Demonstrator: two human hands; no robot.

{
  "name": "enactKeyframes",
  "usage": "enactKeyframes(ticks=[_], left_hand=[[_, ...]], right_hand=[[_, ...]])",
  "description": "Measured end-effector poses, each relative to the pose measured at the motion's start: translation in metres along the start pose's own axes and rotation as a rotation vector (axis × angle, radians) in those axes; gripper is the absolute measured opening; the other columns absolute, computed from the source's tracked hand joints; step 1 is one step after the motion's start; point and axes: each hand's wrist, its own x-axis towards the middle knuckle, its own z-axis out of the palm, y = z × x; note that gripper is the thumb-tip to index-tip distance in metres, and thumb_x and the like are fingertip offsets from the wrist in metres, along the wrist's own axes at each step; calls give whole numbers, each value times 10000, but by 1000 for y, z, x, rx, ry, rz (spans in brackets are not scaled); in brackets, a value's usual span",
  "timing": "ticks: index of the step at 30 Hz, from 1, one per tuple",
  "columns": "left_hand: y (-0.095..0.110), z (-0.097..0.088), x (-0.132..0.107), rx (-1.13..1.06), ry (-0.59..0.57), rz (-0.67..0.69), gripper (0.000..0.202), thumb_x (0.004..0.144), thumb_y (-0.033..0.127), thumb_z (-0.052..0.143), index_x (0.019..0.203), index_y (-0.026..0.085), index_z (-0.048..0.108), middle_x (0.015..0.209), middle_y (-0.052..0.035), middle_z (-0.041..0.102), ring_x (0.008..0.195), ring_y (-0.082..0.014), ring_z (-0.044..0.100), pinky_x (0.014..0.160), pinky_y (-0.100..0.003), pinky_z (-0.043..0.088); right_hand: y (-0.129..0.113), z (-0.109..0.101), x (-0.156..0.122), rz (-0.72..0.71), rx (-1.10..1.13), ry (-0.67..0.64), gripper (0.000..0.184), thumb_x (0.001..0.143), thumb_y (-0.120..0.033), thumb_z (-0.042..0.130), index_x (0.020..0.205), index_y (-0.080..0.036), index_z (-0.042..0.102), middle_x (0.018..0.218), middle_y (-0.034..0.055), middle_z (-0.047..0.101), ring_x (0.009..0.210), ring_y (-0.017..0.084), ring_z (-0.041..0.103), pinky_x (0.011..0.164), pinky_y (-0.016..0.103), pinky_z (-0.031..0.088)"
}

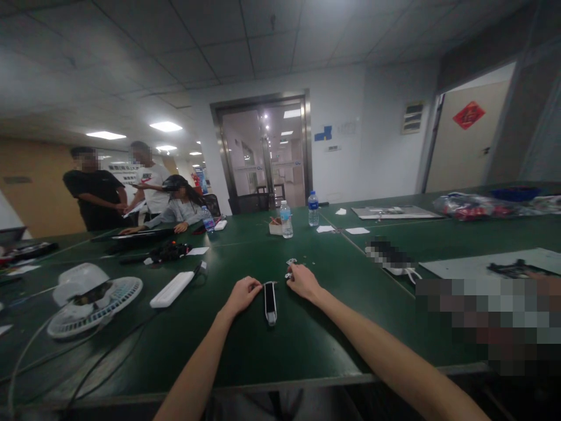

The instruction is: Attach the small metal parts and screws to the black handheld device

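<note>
On the green table in front of me lies a long, narrow device (270, 303) with a pale frame and a dark inside, its squared end toward me. My left hand (244, 295) is closed, fingertips at the device's upper left edge; what they pinch, if anything, is too small to name. A thin reddish-brown bit shows at the device's far end. To the right, my right hand (303, 283) has its fingers pressed together on a small silvery piece (288, 275). Just beyond its fingertips sits another small silvery part (291, 262), with tiny specks beside it.
A white power strip (172, 289) and an opened fan (94, 304) with cables are on the left. Water bottles (286, 220) and a small box (276, 227) stand ahead. Another power strip (391, 257) and a pale board (473, 264) lie right. Several people (144, 187) are at the far left.
</note>
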Motion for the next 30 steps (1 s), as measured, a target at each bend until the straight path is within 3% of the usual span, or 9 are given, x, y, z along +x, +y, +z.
enactKeyframes(ticks=[7, 15, 20, 30], left_hand=[[1, 0, 2, -17, -16, 21, 261, 840, 359, 475, 805, 175, 657, 762, -27, 582, 701, -154, 524, 657, -269, 413], [5, -3, 5, -34, -47, 3, 252, 833, 351, 470, 821, 181, 657, 785, -38, 586, 715, -167, 520, 670, -287, 421], [5, -4, 5, -31, -54, -20, 242, 816, 347, 482, 795, 176, 652, 777, -41, 583, 725, -174, 517, 674, -292, 424], [1, -2, -1, -6, -31, -9, 229, 820, 331, 483, 779, 163, 633, 766, -30, 570, 706, -157, 518, 648, -271, 405]], right_hand=[[-24, 14, -2, -126, 165, -50, 129, 736, -185, 546, 830, -172, 633, 775, 35, 628, 741, 151, 550, 681, 247, 396], [-17, 11, 1, 22, 258, -5, 132, 733, -190, 552, 817, -159, 648, 757, 41, 652, 674, 135, 573, 631, 231, 419], [-15, 9, -1, -112, 308, -45, 173, 727, -176, 541, 848, -171, 664, 755, 19, 656, 653, 119, 570, 633, 221, 430], [-13, 4, -5, -183, 356, -45, 207, 773, -196, 523, 895, -170, 687, 806, 34, 673, 680, 123, 587, 647, 221, 445]])
